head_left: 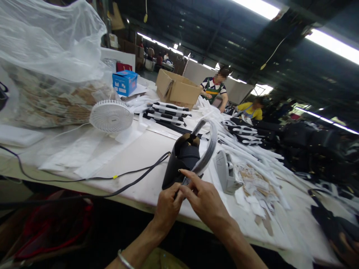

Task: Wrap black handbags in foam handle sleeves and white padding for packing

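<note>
While a black handbag (182,162) is being gripped by the left hand (167,208) above the worktop (126,157), its lower corner is being pinched by the right hand (203,200).

Left hand (167,209) beside right hand (203,200), both raised

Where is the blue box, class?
In the head view, the blue box sits upper left, behind the white fan and left of the cardboard carton.

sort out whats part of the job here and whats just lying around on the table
In use: left hand, right hand, black handbag, its black strap, its wrapped curved handle.

Lying about: white desk fan, blue box, cardboard carton, grey plastic device.
</note>
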Demonstrator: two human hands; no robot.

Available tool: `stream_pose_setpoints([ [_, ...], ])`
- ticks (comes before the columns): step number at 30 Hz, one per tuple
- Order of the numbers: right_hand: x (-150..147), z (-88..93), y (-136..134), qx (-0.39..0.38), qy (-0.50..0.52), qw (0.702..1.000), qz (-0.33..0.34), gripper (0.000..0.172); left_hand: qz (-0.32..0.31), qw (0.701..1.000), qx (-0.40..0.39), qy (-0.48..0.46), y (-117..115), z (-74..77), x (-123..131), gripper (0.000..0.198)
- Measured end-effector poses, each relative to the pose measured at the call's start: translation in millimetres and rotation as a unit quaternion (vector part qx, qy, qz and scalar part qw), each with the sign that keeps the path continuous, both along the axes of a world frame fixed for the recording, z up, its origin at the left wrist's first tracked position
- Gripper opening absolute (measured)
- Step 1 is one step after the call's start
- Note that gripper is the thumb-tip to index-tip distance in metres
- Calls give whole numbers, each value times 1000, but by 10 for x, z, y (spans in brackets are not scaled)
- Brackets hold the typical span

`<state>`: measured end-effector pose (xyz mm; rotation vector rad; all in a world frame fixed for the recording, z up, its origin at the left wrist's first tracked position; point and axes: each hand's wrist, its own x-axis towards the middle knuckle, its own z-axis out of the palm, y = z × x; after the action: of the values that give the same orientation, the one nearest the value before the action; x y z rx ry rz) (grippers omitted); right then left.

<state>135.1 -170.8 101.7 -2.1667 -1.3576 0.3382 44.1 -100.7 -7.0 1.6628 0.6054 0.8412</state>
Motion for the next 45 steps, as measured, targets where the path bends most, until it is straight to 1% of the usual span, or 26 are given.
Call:
stream_pose_setpoints([
  [1,-26,47,76,-33,-12,999,10,46,7,1000,7,2,-1,-24,2,27],
  [3,-46,97,219,-84,-11,996,16,47,17,1000,15,5,5,-60,5,25],
  [5,-25,89,319,-113,30,993,28,38,26,999,23,8,15,-78,4,25],
  [7,17,37,363,-123,93,987,41,24,31,999,30,10,21,-86,-1,27],
  [9,54,-25,364,-104,171,979,37,18,28,999,36,7,19,-92,-9,27],
  [12,71,-89,325,-56,284,957,4,23,13,999,31,2,5,-105,-11,22],
  [14,61,-117,283,-34,317,948,-16,28,6,1000,17,1,-1,-105,-3,22],
  [18,31,-191,173,19,312,948,-54,34,-7,1000,-23,9,1,-64,8,30],
  [20,23,-227,118,40,297,952,-62,36,-13,999,-43,10,8,-35,1,31],
  [22,26,-248,79,45,281,957,-60,36,-20,998,-57,9,16,-1,-11,31],
  [24,47,-255,60,40,258,964,-52,35,-42,996,-73,2,23,38,-20,31],
  [25,68,-258,56,40,236,970,-44,35,-63,993,-96,-7,26,56,-22,32],
  [26,97,-266,52,44,204,977,-32,34,-91,987,-135,-19,31,72,-22,32],
  [27,134,-279,45,55,164,985,-19,33,-119,974,-190,-33,36,82,-19,32],
  [29,227,-333,11,79,93,993,-7,36,-164,933,-314,-61,53,80,-11,33],
  [30,278,-373,-20,86,79,993,-13,38,-172,914,-361,-72,65,69,-8,33],
  [31,327,-418,-61,89,84,992,-30,41,-173,901,-390,-81,76,53,-7,33],
  [32,371,-467,-109,85,102,990,-56,43,-166,897,-401,-85,87,35,-8,33],
  [33,405,-514,-161,78,131,985,-85,46,-157,902,-394,-84,94,19,-12,33],
  [35,432,-595,-254,64,196,970,-131,49,-139,926,-345,-67,97,0,-23,33],
  [36,421,-626,-286,61,230,961,-143,51,-130,940,-310,-54,92,-1,-29,33],
  [38,354,-668,-299,59,298,944,-132,53,-107,967,-230,-26,76,11,-40,34],
  [41,190,-706,-188,87,367,921,-99,50,-73,988,-134,6,58,36,-52,34],
  [43,86,-726,-72,131,392,903,-120,46,-58,993,-98,11,58,37,-60,35],
  [45,10,-744,25,178,416,877,-161,41,-60,994,-96,2,63,26,-70,37],
])
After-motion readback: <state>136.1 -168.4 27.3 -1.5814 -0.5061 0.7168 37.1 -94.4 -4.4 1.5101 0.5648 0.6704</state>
